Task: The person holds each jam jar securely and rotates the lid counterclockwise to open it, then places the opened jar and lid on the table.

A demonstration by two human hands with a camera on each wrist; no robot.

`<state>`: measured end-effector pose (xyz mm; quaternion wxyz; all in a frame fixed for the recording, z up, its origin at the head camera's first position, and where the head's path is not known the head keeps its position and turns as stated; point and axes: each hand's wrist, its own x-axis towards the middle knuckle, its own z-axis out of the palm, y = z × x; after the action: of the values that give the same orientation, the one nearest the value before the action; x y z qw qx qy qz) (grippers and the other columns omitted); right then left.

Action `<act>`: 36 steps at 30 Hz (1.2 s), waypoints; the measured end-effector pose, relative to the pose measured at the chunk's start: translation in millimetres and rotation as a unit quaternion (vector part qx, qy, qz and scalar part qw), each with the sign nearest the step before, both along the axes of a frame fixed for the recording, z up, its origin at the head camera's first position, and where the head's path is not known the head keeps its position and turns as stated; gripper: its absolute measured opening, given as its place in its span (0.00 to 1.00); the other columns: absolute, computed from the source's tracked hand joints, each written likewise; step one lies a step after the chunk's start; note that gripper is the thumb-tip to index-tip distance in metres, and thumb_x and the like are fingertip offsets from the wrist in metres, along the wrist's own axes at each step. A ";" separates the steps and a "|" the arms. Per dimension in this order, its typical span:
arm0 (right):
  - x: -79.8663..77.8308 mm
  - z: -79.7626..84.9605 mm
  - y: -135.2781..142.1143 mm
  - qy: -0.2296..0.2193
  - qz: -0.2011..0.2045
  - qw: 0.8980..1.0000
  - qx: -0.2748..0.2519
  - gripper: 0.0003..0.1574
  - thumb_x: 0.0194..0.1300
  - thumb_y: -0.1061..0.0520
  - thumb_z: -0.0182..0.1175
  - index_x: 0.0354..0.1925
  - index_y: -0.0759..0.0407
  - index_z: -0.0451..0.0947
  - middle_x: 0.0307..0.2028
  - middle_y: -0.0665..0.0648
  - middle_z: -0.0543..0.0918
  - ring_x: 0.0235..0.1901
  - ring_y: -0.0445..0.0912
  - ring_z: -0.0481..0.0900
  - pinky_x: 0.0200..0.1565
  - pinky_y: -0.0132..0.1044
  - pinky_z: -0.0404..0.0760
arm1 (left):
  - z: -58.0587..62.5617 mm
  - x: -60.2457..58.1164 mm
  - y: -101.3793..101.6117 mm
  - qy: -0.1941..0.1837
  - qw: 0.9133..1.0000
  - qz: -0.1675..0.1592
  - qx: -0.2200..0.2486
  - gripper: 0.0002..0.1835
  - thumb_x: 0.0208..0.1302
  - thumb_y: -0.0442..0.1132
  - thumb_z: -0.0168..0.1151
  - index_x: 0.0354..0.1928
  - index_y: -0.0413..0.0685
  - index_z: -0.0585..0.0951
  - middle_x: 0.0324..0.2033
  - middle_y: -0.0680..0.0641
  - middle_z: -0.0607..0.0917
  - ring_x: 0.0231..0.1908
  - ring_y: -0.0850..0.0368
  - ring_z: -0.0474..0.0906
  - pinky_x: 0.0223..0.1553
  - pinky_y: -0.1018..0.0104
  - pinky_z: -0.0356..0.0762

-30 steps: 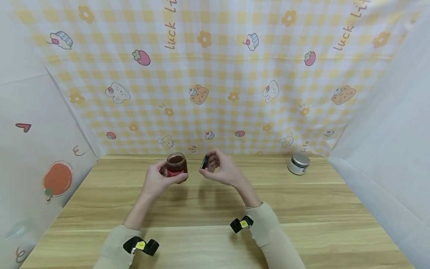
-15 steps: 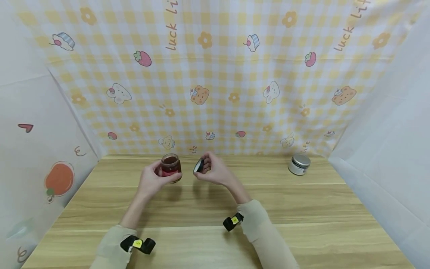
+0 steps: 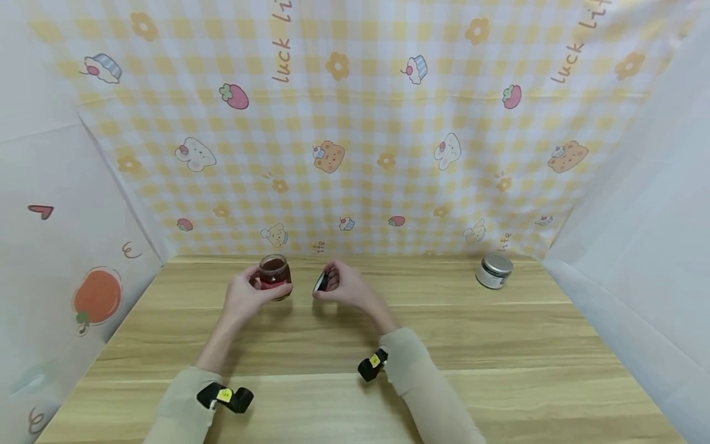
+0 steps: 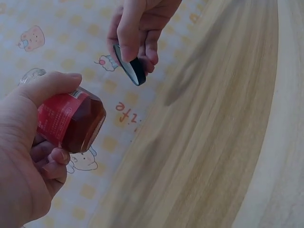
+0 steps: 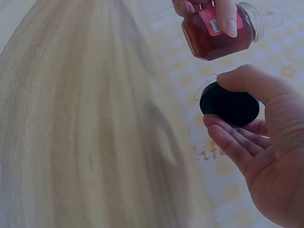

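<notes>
My left hand (image 3: 244, 296) grips a small glass jar (image 3: 275, 279) with a red label and dark reddish contents. The jar's mouth is uncovered, and its thumb side faces me. In the left wrist view the jar's red label (image 4: 59, 111) shows beneath the thumb. Between the thumb and fingers of my right hand (image 3: 348, 288) is a round black lid (image 5: 230, 104), pinched by its rim and held on edge. Its pale inner face (image 4: 128, 66) turns toward the jar. A gap separates lid and jar, and both are held above the table.
A second, low jar (image 3: 493, 271) with a silver lid and dark contents stands at the back right of the wooden table (image 3: 444, 345). A yellow checked cloth (image 3: 366, 123) hangs behind the table's far edge. White sheets (image 3: 654, 246) hang at both sides.
Both hands have shifted left, carrying the jar and the lid. My right hand has also come slightly lower, and the lid's tilt has varied. The silver-lidded jar has stayed in place.
</notes>
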<state>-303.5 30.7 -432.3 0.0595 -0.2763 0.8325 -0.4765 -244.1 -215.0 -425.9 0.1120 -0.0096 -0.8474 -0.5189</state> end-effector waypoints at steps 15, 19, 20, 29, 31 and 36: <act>-1.3 -14.3 -23.3 0.001 -0.020 0.995 0.093 0.33 0.54 0.56 0.76 0.53 0.63 0.71 0.41 0.53 0.80 0.36 0.39 0.79 0.41 0.31 0.80 | -7.7 -11.2 -8.8 -0.033 0.999 0.018 -0.029 0.36 0.51 0.48 0.81 0.60 0.41 0.79 0.48 0.38 0.85 0.43 0.49 0.78 0.43 0.59 0.73; -1.8 -15.4 -27.7 0.010 -0.027 0.994 0.101 0.31 0.54 0.55 0.76 0.51 0.62 0.72 0.41 0.53 0.79 0.37 0.40 0.78 0.42 0.31 0.79 | -9.2 -13.3 -9.2 -0.035 0.999 0.013 -0.038 0.36 0.51 0.46 0.80 0.60 0.40 0.78 0.49 0.37 0.84 0.47 0.46 0.78 0.46 0.58 0.73; -2.0 -15.4 -28.7 0.013 -0.029 0.994 0.104 0.31 0.55 0.55 0.76 0.51 0.62 0.73 0.40 0.53 0.79 0.37 0.40 0.77 0.42 0.31 0.78 | -9.5 -13.8 -9.3 -0.036 0.999 0.012 -0.039 0.36 0.51 0.46 0.80 0.60 0.39 0.78 0.50 0.36 0.84 0.48 0.45 0.78 0.47 0.57 0.73; -4.5 -14.6 -35.7 0.006 -0.039 0.992 0.119 0.30 0.55 0.53 0.76 0.50 0.61 0.73 0.36 0.51 0.80 0.32 0.40 0.77 0.37 0.30 0.78 | -13.9 -17.1 -12.9 -0.059 0.997 0.009 -0.039 0.40 0.53 0.46 0.79 0.65 0.36 0.74 0.55 0.32 0.81 0.56 0.39 0.76 0.55 0.48 0.72; -4.8 -13.9 -36.0 0.010 -0.044 0.990 0.131 0.31 0.54 0.51 0.77 0.50 0.61 0.74 0.36 0.51 0.79 0.33 0.40 0.76 0.37 0.31 0.77 | -14.9 -17.5 -13.6 -0.059 0.997 0.010 -0.040 0.40 0.53 0.46 0.79 0.65 0.36 0.74 0.55 0.32 0.81 0.56 0.39 0.76 0.54 0.50 0.72; -6.0 -13.2 -36.6 0.016 -0.053 0.986 0.155 0.34 0.53 0.48 0.78 0.51 0.62 0.74 0.38 0.52 0.78 0.35 0.42 0.75 0.39 0.32 0.76 | -17.5 -18.8 -15.8 -0.056 0.998 0.010 -0.036 0.40 0.52 0.44 0.79 0.64 0.34 0.74 0.54 0.31 0.81 0.52 0.40 0.78 0.44 0.59 0.77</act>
<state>-309.5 -5.9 -445.4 0.0629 -0.2270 0.9107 -0.3393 -262.9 -230.8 -443.3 0.0696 0.0241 -0.8704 -0.4868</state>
